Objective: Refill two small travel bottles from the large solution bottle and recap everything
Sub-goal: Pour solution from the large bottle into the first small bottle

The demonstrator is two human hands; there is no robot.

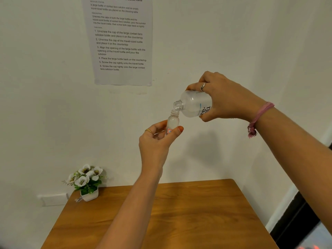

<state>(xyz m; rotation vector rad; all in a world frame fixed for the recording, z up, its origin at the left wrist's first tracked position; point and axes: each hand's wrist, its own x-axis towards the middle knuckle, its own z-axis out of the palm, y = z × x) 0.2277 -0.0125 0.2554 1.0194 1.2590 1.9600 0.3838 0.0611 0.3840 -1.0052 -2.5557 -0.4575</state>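
Clear plastic is showing between the fingers point(180, 129) of the left hand point(156, 141), which are pinching the small bottle point(172, 123) near its base, thumb on one side and the other fingertips behind. The small bottle is standing upright, uncapped, held up in the air in front of the wall point(251, 42), well above the table point(161, 216). A gold ring point(148, 130) is sitting on one finger of this hand.

The right hand point(224, 99) is wrapping its curled fingers and thumb round the body of the large bottle point(195, 105), gripping it from behind and above. The large bottle is lying tilted, its open threaded neck pointing down and to the left, and its mouth is touching or just above the mouth of the small bottle; whether liquid is running cannot be told. A silver ring point(202, 86) is showing on a finger, and a pink thread band point(258, 117) is hanging round the wrist.

Below, the wooden table is standing against the wall, with a small white pot of white flowers point(86, 180) sitting at its far left corner. A printed sheet of instructions point(120, 42) is hanging on the wall above the hands.
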